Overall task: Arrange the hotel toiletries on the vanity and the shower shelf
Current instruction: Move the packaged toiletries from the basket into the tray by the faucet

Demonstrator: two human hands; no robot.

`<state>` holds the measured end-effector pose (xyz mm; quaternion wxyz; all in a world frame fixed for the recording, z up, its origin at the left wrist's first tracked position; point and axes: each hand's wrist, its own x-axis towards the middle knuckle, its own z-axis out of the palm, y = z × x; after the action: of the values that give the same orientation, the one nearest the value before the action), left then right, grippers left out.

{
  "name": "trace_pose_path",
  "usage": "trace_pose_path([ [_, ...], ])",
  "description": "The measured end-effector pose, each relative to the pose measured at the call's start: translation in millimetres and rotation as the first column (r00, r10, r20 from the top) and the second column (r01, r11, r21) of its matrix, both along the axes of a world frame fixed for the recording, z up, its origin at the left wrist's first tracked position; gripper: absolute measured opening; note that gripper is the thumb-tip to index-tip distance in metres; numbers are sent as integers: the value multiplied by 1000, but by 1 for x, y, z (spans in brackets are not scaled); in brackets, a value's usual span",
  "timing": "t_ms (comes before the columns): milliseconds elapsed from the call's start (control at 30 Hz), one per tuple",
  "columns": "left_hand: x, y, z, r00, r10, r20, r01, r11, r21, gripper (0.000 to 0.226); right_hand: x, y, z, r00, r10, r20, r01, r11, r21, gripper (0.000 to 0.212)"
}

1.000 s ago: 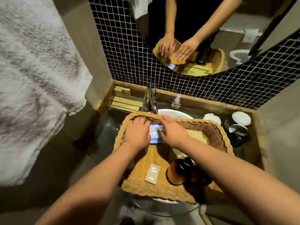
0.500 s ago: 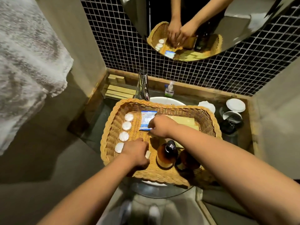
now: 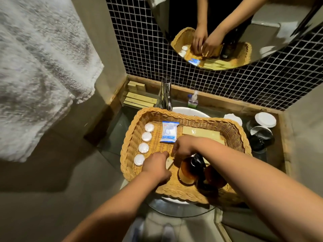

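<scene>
A wicker basket (image 3: 153, 110) sits across the white sink basin (image 3: 188, 111). Inside it, several round white soaps (image 3: 146, 137) line the left side. A blue-and-white sachet (image 3: 169, 132) lies beside them and flat tan boxes (image 3: 201, 132) lie at the back. Two amber bottles (image 3: 186, 173) (image 3: 215, 177) stand at the front right. A small tan packet (image 3: 169, 162) lies tilted between my hands. My left hand (image 3: 156, 165) grips its near end. My right hand (image 3: 185, 145) curls its fingers down onto its far end; the fingertips are hidden.
A chrome tap (image 3: 165, 95) and a small pump bottle (image 3: 192, 100) stand behind the basket. Tan boxes (image 3: 139, 100) are stacked at the vanity's back left. Dark cups with white lids (image 3: 262, 135) stand at the right. A white towel (image 3: 35, 75) hangs left. The mirror (image 3: 262, 23) is above.
Both hands left the blue sachet, which now lies flat. My left hand went to the small tan packet at the front, and my right hand followed to it.
</scene>
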<state>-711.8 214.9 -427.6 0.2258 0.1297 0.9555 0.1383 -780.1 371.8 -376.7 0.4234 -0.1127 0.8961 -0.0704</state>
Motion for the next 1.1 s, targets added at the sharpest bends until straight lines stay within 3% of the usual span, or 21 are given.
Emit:
trace_pose_path([
  [100,-21,-5,16,994,16,-110,-8,997,73,65,-2,2,6,999,-48,-22,48,998,-38,28],
  [233,-60,-9,40,960,105,-261,-64,985,163,58,-23,3,24,981,-166,-102,148,975,-164,43],
  [333,-90,-17,57,919,181,-351,-86,959,269,52,-47,-4,38,930,-331,-161,264,905,-333,33],
  [533,-166,-48,73,862,246,-444,-70,924,376,66,-115,-39,65,836,-408,-367,224,865,-449,28],
  [867,-287,-84,35,806,437,-398,-156,806,570,52,-216,-112,35,600,-660,-452,346,723,-597,18],
  [967,-307,-87,16,792,481,-376,-184,776,604,48,-237,-119,13,592,-659,-464,359,731,-581,20],
  [1100,-323,-88,-3,800,471,-371,-244,821,516,51,-259,-120,-14,588,-639,-496,354,755,-553,21],
])
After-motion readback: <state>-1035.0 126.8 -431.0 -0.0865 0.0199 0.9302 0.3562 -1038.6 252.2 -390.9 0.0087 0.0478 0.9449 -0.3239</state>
